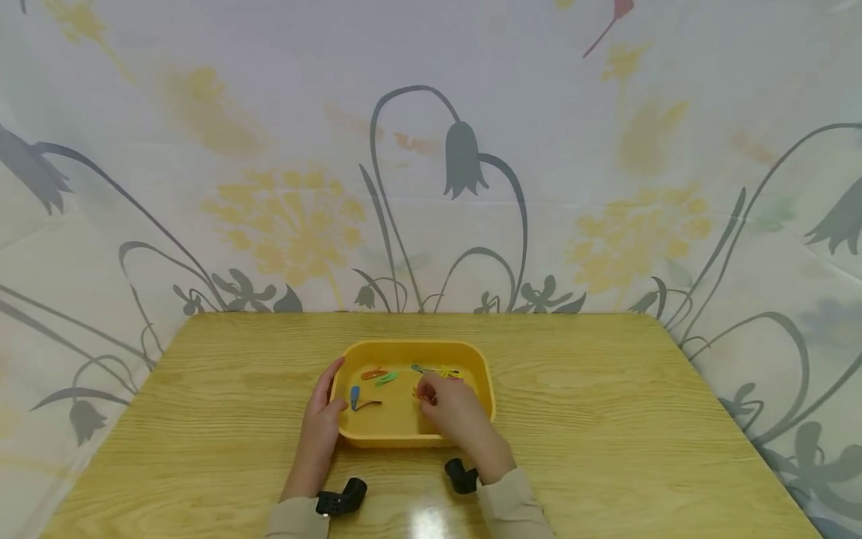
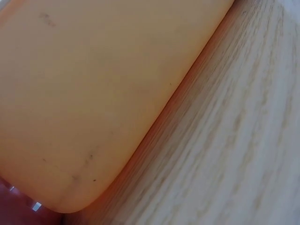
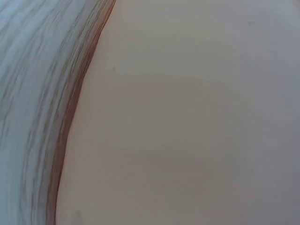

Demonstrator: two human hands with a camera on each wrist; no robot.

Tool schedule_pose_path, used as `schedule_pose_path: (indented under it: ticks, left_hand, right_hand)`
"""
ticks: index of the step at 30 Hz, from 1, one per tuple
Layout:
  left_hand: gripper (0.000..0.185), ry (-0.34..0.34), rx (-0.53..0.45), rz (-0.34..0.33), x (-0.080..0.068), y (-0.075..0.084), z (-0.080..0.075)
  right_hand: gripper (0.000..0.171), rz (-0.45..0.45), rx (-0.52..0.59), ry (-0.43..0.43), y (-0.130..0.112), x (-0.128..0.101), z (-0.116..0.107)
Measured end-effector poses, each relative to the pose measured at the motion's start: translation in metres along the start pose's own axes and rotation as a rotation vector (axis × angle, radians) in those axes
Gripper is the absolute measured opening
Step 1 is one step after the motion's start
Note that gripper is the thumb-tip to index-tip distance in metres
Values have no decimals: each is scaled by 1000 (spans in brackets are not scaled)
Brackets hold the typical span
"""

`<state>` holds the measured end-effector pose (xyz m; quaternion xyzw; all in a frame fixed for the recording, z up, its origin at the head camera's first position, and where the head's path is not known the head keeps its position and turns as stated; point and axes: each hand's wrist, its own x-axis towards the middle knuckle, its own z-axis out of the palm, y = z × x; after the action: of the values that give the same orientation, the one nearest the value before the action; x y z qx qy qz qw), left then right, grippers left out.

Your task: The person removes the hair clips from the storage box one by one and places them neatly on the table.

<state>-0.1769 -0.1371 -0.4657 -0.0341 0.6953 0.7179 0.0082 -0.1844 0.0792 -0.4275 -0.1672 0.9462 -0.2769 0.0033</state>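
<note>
My left forearm leans up from the near side of the table [image 1: 606,419], and my left hand [image 1: 322,423] lies against the left end of the yellow tray [image 1: 397,440], spread in a wide V: the fingers run fairly straight along the outer side toward the far corner, while the thumb angles across to touch the rim lower down. The left wrist view shows the tray's outer wall close up, beside the wood grain. My right forearm slants in from the lower right, crossing the near rim, so that my right hand [image 1: 456,408] is over the right half of the tray, back upward, fingers bent down and the thumb brought near them. That grip is narrow; an orange-red piece [image 1: 414,393] shows right at the fingertips, but I cannot tell whether I pinch it or only touch it. Just beyond my knuckles lie a teal clip [image 1: 420,368] and a yellow clip [image 1: 450,371], with a bit of pink partly hidden by my hand. In the tray's left half, between my hands, an orange clip [image 1: 373,373] and a green clip [image 1: 387,379] lie side by side, and a blue clip [image 1: 355,396] is near my left thumb.
</note>
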Motion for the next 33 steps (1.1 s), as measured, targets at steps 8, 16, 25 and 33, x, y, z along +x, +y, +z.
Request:
schedule_pose_path:
  ticks: [8, 16, 25, 33]
  left_hand:
    - [66, 11, 43, -31, 0, -2, -1]
    - [67, 8, 31, -16, -1, 0, -3]
    - [66, 1, 8, -16, -1, 0, 0]
    - [65, 5, 15, -12, 0, 0, 1]
  right_hand:
    - [16, 9, 43, 103, 1, -10, -11]
    - [16, 12, 66, 179, 6, -12, -20]
    - [17, -43, 40, 251, 7, -16, -30]
    - [22, -100, 28, 257, 7, -16, -36]
